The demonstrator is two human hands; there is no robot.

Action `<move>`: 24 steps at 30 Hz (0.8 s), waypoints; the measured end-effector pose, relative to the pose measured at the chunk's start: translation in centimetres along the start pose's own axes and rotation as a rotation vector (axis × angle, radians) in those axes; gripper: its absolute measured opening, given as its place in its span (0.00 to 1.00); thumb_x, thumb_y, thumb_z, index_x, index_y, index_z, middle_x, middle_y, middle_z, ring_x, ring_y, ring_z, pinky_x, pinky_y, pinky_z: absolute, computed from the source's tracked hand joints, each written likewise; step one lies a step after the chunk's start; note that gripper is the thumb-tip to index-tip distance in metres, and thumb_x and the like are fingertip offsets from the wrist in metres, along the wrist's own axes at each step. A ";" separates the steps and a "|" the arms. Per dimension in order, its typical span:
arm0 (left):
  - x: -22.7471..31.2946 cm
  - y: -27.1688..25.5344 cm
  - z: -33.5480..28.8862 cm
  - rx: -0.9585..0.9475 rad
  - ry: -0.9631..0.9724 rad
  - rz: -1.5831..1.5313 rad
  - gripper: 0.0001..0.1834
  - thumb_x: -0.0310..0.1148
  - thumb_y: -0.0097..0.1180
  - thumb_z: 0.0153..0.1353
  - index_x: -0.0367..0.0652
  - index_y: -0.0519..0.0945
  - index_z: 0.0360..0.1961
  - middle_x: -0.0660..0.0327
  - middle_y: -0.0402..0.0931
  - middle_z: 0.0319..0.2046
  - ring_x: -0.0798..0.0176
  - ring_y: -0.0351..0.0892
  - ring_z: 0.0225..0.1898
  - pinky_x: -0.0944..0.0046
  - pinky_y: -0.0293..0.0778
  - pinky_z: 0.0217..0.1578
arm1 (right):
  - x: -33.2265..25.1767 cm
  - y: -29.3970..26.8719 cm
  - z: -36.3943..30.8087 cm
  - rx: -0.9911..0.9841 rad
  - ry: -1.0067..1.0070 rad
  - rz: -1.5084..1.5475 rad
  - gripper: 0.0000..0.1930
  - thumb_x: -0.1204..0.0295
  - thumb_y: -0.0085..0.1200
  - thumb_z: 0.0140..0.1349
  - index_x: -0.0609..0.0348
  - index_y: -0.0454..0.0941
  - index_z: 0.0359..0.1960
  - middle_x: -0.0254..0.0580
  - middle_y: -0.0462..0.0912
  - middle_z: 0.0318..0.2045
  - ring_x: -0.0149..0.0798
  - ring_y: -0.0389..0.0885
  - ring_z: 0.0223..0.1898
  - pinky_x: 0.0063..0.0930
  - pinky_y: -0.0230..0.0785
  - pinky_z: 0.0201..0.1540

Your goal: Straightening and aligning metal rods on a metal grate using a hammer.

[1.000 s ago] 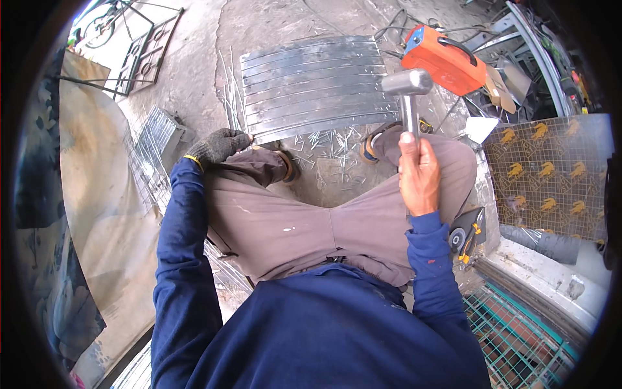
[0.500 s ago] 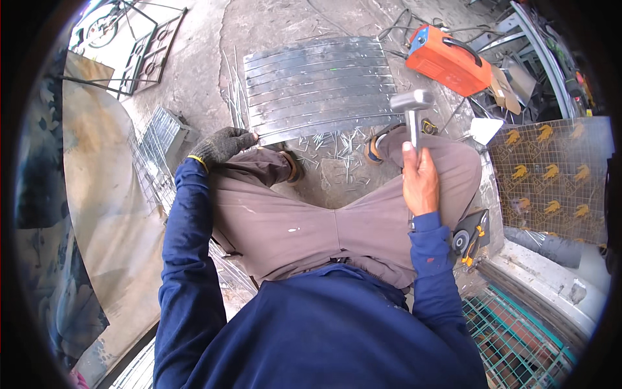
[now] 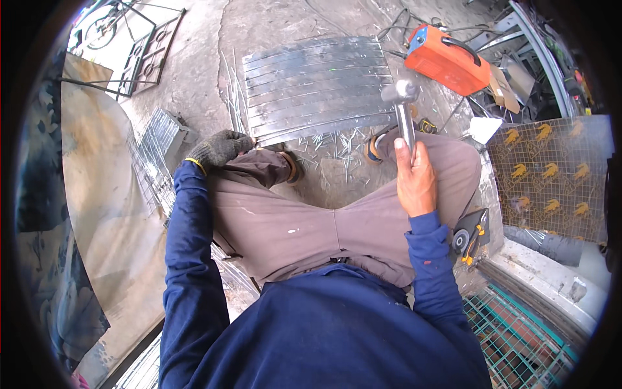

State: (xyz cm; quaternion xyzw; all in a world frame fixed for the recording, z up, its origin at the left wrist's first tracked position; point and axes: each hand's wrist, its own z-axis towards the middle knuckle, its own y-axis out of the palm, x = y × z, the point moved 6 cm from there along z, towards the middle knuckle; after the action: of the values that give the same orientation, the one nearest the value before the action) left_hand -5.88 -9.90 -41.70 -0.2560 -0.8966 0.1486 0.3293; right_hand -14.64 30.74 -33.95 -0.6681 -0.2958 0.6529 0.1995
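Observation:
My right hand (image 3: 416, 180) is wrapped round the handle of a steel hammer (image 3: 403, 113), holding it head-up above my right thigh. The hammer's shiny head stands off the near right corner of a grey metal panel (image 3: 317, 87) made of several long flat strips. Over my left knee, my left hand (image 3: 221, 148) wears a dark grey knitted glove with a yellow cuff. Its fingers are closed at the panel's near left corner; the exact grip is partly hidden by the glove.
Several thin metal offcuts (image 3: 343, 152) litter the floor between my feet. An orange machine with a black handle (image 3: 447, 59) stands at the far right. A disc tool (image 3: 461, 240) and yellow-handled pliers (image 3: 475, 246) lie by my right thigh. At left is a mesh-covered metal block (image 3: 162, 136).
My right hand has shifted slightly left, and the hammer's head has turned and moved left with it. My left hand stays at the panel's corner, only a little to the left.

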 end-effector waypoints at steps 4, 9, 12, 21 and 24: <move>-1.9 -0.4 1.3 0.026 0.020 0.116 0.23 0.55 0.60 0.68 0.44 0.84 0.32 0.73 0.73 0.24 0.76 0.65 0.26 0.70 0.63 0.28 | 3.3 0.3 1.2 -0.039 0.049 -0.066 0.27 0.43 0.49 0.73 0.58 0.71 0.31 0.31 0.70 0.18 0.25 0.69 0.21 0.28 0.62 0.25; -2.0 -0.1 1.4 -0.038 -0.042 -0.044 0.23 0.56 0.62 0.65 0.47 0.81 0.27 0.74 0.70 0.21 0.76 0.62 0.23 0.70 0.57 0.25 | 3.6 -1.0 0.6 -0.034 0.144 0.086 0.30 0.41 0.49 0.72 0.61 0.72 0.31 0.42 0.69 0.19 0.37 0.69 0.25 0.39 0.66 0.33; -1.0 -0.2 1.4 -0.016 -0.035 -0.010 0.24 0.56 0.63 0.65 0.46 0.82 0.27 0.74 0.71 0.22 0.76 0.63 0.23 0.70 0.58 0.25 | 3.6 -0.2 1.0 -0.076 0.124 -0.079 0.30 0.42 0.48 0.72 0.63 0.72 0.32 0.50 0.74 0.22 0.49 0.75 0.27 0.44 0.67 0.35; -1.3 -0.4 0.4 0.000 -0.024 -0.148 0.19 0.52 0.63 0.65 0.47 0.84 0.30 0.75 0.67 0.18 0.76 0.59 0.20 0.70 0.54 0.21 | 6.5 1.8 0.9 -0.112 0.153 0.052 0.31 0.41 0.47 0.72 0.65 0.73 0.34 0.56 0.78 0.25 0.58 0.77 0.30 0.48 0.68 0.38; -1.0 -0.6 0.4 0.010 0.064 -0.321 0.14 0.49 0.60 0.68 0.51 0.84 0.34 0.77 0.60 0.16 0.78 0.53 0.18 0.70 0.48 0.19 | 7.2 1.9 1.2 -0.071 0.105 0.136 0.25 0.44 0.53 0.71 0.56 0.71 0.31 0.27 0.69 0.17 0.23 0.68 0.14 0.22 0.61 0.17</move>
State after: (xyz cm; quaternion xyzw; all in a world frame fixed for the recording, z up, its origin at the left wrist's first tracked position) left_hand -5.75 -11.00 -42.26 -0.1124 -0.9144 0.0905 0.3783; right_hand -15.81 33.90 -40.73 -0.7266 -0.2618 0.6182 0.1460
